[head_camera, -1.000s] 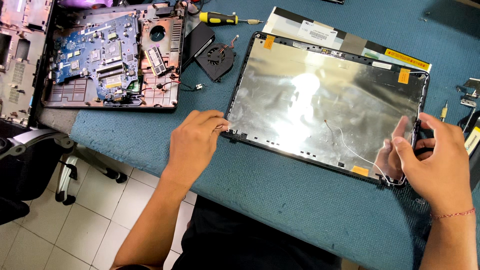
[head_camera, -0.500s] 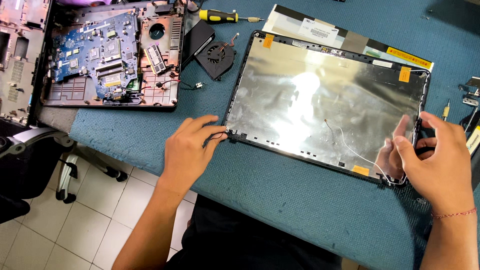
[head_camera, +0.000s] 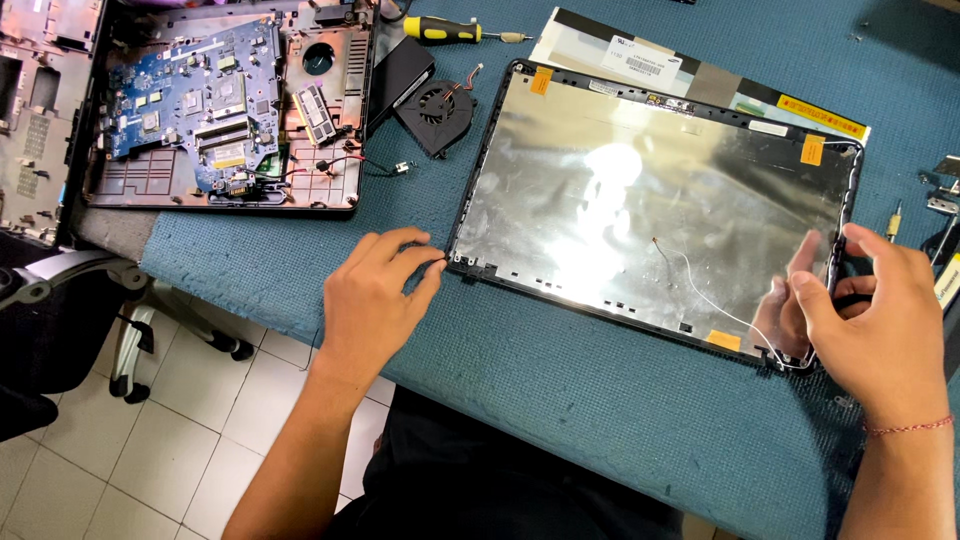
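- Laptop lid shell (head_camera: 650, 200) lying flat on the blue tabletop (head_camera: 600, 400), foil-lined inside facing up, between the two hands.
- Left hand (head_camera: 372, 300) at the shell's near-left corner, fingertips pinched together on the hinge edge.
- Right hand (head_camera: 880, 330) at the opposite near corner, thumb and fingers closed on the rim beside the thin white cable (head_camera: 715, 300).
- Judged well advanced: display panel (head_camera: 700, 85) already out, lying beyond the shell, away from both hands.
- Opened laptop base (head_camera: 215, 105) with bare blue board, far beyond the left hand; loose fan (head_camera: 438, 105) and yellow-handled screwdriver (head_camera: 445, 30) alongside.
- Remaining, by appearance: cable and tape tabs still in the shell.
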